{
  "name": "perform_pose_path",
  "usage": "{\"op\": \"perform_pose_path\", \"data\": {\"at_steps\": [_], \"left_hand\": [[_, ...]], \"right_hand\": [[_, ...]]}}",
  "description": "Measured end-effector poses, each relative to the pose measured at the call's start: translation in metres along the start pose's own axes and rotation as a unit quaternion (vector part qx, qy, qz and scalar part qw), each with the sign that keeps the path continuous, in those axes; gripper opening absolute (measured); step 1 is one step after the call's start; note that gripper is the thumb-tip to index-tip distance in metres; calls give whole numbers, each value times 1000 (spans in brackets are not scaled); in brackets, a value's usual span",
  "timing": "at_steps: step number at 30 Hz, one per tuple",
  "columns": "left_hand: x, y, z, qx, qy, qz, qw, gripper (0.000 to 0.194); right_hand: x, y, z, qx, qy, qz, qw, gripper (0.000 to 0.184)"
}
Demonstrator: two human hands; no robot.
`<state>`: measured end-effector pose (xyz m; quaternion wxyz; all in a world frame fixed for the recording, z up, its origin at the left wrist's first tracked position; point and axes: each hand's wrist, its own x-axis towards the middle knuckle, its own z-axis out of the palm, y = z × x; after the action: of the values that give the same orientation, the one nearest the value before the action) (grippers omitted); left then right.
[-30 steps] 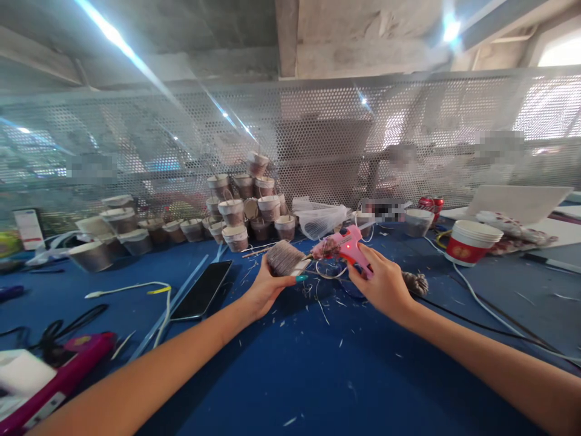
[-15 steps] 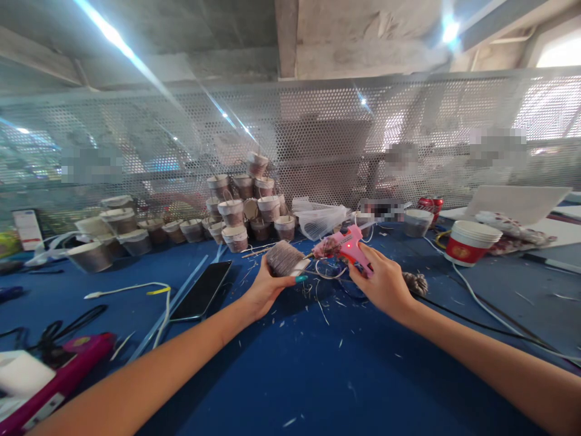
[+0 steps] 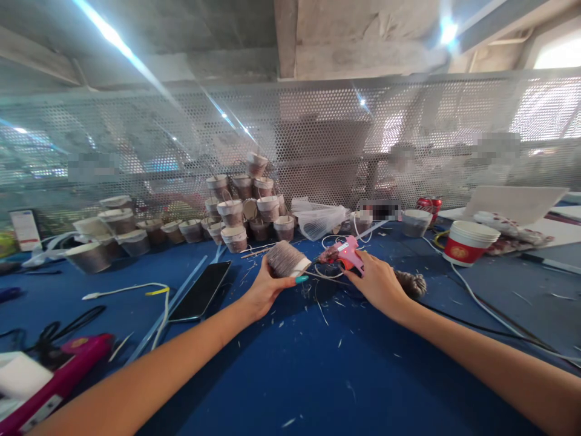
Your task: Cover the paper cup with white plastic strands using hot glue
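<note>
My left hand (image 3: 264, 287) is closed around a small rope-wrapped cup (image 3: 285, 260), held on its side above the blue table (image 3: 290, 369). My right hand (image 3: 374, 281) grips a pink hot glue gun (image 3: 347, 253) with a red light on; its nozzle points left toward the cup's white rim. A thin strand runs between the nozzle and the cup. A ball of twine (image 3: 412, 283) lies just behind my right wrist.
A stack of finished wrapped cups (image 3: 245, 203) stands behind my hands, with more cups (image 3: 113, 233) to the left. A black phone (image 3: 202, 290), white cable (image 3: 131, 287), scissors (image 3: 63, 327), a plastic bag (image 3: 320, 219) and red paper cups (image 3: 467, 242) lie around. A perforated metal screen (image 3: 318, 139) closes the back.
My right hand has tipped the glue gun lower and drawn it slightly left toward the cup. My left hand and the cup have stayed in place.
</note>
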<state>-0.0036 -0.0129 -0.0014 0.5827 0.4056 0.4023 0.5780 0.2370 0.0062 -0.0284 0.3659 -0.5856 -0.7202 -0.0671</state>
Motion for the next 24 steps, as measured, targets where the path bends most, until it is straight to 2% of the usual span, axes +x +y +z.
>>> {"op": "perform_pose_path", "data": {"at_steps": [2, 7, 11, 17, 21, 24], "left_hand": [[1, 0, -1, -1, -5, 0, 1000, 85], [1, -3, -5, 3, -17, -8, 1000, 87], [3, -5, -7, 16, -20, -6, 1000, 85], [3, -5, -6, 8, -30, -4, 1000, 82], [3, -5, -5, -4, -32, -13, 999, 84], [2, -3, -6, -8, -34, -10, 999, 83]], "right_hand": [[2, 5, 5, 26, 14, 16, 999, 41], [3, 11, 15, 108, 106, 40, 988, 37], [0, 5, 17, 114, 119, 58, 985, 33], [-5, -11, 9, 55, 157, -31, 986, 35], [-8, -27, -18, 79, 177, -112, 975, 29], [-10, -39, -41, 114, 211, -164, 957, 37]]}}
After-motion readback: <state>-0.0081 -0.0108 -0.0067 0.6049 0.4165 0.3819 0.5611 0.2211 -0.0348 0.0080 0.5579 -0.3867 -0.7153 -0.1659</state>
